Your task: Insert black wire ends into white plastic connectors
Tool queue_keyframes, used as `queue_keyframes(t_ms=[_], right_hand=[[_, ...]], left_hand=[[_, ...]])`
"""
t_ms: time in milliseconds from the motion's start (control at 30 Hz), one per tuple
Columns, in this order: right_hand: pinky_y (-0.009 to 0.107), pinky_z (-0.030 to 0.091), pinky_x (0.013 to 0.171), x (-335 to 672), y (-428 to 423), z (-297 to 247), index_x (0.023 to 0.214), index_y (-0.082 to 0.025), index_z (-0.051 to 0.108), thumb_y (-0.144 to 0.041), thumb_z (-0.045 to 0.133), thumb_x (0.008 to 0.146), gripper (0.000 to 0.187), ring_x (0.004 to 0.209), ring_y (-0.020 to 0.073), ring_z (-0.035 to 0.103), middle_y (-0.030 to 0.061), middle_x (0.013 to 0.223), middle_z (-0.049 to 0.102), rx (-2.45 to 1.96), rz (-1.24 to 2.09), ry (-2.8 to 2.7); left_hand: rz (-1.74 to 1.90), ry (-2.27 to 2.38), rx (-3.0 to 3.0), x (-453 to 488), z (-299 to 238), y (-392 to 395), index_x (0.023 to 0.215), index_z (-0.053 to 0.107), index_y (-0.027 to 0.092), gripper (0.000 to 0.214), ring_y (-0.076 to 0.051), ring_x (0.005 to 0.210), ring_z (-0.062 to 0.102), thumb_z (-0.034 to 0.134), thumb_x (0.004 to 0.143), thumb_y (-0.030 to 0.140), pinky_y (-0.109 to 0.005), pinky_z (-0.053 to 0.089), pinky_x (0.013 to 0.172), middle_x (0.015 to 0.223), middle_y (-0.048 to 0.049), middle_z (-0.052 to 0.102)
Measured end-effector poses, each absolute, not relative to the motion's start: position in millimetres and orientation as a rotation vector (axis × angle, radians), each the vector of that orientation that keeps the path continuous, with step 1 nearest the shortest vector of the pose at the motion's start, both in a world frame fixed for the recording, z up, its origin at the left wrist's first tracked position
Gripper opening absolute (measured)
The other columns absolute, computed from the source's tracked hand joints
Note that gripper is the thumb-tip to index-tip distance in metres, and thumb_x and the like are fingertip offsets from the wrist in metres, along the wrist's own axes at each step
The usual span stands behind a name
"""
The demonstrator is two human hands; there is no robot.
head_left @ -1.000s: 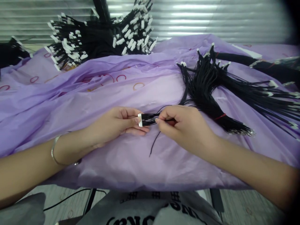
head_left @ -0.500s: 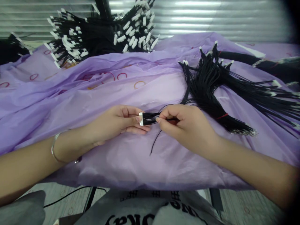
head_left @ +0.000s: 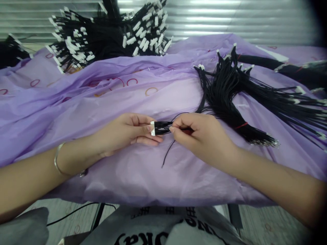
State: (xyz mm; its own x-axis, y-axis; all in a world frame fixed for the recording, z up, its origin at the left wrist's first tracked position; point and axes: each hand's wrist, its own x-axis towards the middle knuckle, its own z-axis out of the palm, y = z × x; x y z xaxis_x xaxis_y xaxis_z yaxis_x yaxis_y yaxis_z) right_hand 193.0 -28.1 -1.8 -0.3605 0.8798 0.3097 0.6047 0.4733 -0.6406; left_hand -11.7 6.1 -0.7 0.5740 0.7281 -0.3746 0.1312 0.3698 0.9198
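Observation:
Between thumb and fingers, my left hand holds a white connector with several black wires running out of it to the right. My right hand is closed in a pinch on a black wire, close to the connector; the wire's loose end hangs below the fingers. The exact pinch point is partly hidden by the fingertips. To the right of my right hand lies a bundle of black wires tied with a red band, its metal-tipped ends pointing right.
A purple cloth covers the work surface. At the back stands a large heap of black cables with white connectors. More connector cables lie on the right. Rubber bands are scattered on the cloth.
The view has shifted slightly, and both hands appear a touch further left. Their grips on the connector and the wire look the same.

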Motion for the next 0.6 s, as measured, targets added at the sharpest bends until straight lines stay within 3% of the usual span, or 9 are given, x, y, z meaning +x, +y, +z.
queue_keyframes(t_ms=[233, 467, 600], right_hand=[[0.02, 0.03, 0.055, 193.3, -28.1, -4.4, 0.071, -0.014, 0.057, -0.011, 0.056, 0.081, 0.011, 0.057, 0.0068, 0.044, -0.0037, 0.064, 0.053, -1.069, 0.596, -2.269], [0.02, 0.03, 0.053, 194.7, -24.3, -7.8, 0.073, -0.015, 0.056, -0.013, 0.053, 0.083, 0.011, 0.053, 0.0064, 0.044, -0.0048, 0.061, 0.053, -1.228, 0.56, -2.141], [0.021, 0.029, 0.053, 190.4, -24.2, -10.5, 0.072, -0.015, 0.056, -0.013, 0.054, 0.082, 0.01, 0.054, 0.0069, 0.043, -0.0044, 0.062, 0.053, -1.244, 0.563, -2.148]], left_hand=[[0.446, 0.88, 1.12, -11.8, 1.5, 6.0, 0.085, 0.066, 0.014, 0.009, -0.015, 0.084, 0.068, 0.058, 0.084, 0.018, -0.024, 0.054, 0.08, 0.083, -0.0047, 0.072], [0.447, 0.921, 1.131, -12.2, 0.5, 4.7, 0.095, 0.066, 0.012, 0.016, -0.017, 0.085, 0.068, 0.06, 0.082, 0.019, -0.027, 0.055, 0.081, 0.088, -0.0082, 0.072], [0.451, 0.931, 1.156, -11.2, 1.5, 3.5, 0.088, 0.066, 0.014, 0.01, -0.015, 0.083, 0.068, 0.059, 0.082, 0.018, -0.026, 0.054, 0.08, 0.085, -0.0062, 0.072]])
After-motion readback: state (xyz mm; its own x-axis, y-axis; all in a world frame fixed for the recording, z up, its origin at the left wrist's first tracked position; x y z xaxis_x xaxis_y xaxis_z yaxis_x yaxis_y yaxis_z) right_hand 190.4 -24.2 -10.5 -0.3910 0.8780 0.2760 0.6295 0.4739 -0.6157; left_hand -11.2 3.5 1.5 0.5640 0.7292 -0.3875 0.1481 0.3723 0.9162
